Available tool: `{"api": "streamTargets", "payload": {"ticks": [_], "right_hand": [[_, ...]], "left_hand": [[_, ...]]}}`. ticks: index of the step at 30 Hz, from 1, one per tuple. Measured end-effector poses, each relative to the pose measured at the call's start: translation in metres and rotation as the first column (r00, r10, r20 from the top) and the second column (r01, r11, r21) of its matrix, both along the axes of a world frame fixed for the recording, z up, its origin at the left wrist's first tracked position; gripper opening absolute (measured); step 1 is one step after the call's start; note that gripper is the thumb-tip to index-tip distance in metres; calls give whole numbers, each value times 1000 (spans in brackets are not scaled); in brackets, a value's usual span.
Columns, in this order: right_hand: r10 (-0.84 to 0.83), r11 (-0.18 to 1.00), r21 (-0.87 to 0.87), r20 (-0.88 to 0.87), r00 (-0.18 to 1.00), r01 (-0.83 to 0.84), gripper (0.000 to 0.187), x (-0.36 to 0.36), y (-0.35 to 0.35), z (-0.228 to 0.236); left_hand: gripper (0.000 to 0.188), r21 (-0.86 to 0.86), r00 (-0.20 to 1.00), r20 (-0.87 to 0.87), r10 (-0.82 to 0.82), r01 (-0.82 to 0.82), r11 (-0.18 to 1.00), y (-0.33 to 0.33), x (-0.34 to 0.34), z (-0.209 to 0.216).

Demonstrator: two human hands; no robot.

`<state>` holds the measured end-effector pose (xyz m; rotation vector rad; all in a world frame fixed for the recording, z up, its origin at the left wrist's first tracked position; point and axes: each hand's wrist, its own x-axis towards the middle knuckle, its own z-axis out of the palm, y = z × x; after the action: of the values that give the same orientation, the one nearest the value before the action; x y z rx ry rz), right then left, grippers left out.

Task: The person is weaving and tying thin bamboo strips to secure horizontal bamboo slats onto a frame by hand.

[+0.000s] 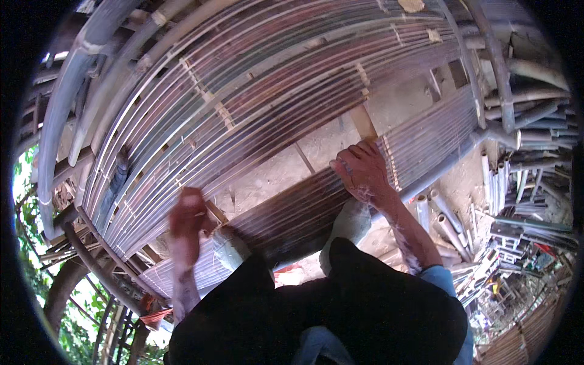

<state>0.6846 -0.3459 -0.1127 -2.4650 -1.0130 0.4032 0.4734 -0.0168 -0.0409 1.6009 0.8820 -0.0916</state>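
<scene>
A slatted platform of thin bamboo strips (267, 121) spreads out in front of me, with a long gap in it showing bare earth below. My right hand (363, 169) curls its fingers over the far edge of the nearer band of slats (435, 137), beside a flat wooden crosspiece (364, 121) spanning the gap. To the left, my left hand (188, 213) is smeared by motion above the slats. Close by it, the end of a short wooden piece (216, 213) shows in the gap. Whether that hand holds anything is unclear. My knees and feet rest on the nearer slats.
Thick bamboo poles (70, 109) frame the platform at the left, and more poles (502, 79) cross at the right. Cut bamboo lengths (450, 228) lie on the ground to the right, near stacked poles (544, 131). An orange-red cloth strip (156, 317) is tied at the lower left.
</scene>
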Motion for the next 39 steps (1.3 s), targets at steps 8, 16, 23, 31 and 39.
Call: {"api": "streamTargets", "payload": {"ticks": [8, 16, 23, 31, 39], "right_hand": [[22, 904, -394, -348, 937, -168, 39, 37, 35, 6], [81, 897, -377, -370, 926, -229, 28, 19, 60, -33], [-22, 962, 232, -453, 891, 141, 22, 24, 28, -21], [3, 679, 389, -849, 528, 622, 28, 27, -22, 40], [-201, 926, 103, -679, 706, 363, 28, 15, 0, 54]], "left_hand": [[30, 504, 766, -75, -639, 582, 638, -106, 48, -134], [15, 429, 938, 98, -332, 262, 865, -142, 96, -164], [41, 421, 841, -43, -539, 504, 754, -108, 79, -110], [15, 546, 919, 45, -392, 306, 780, -108, 85, -83], [33, 504, 871, 351, -345, 134, 853, -112, 93, -92]]}}
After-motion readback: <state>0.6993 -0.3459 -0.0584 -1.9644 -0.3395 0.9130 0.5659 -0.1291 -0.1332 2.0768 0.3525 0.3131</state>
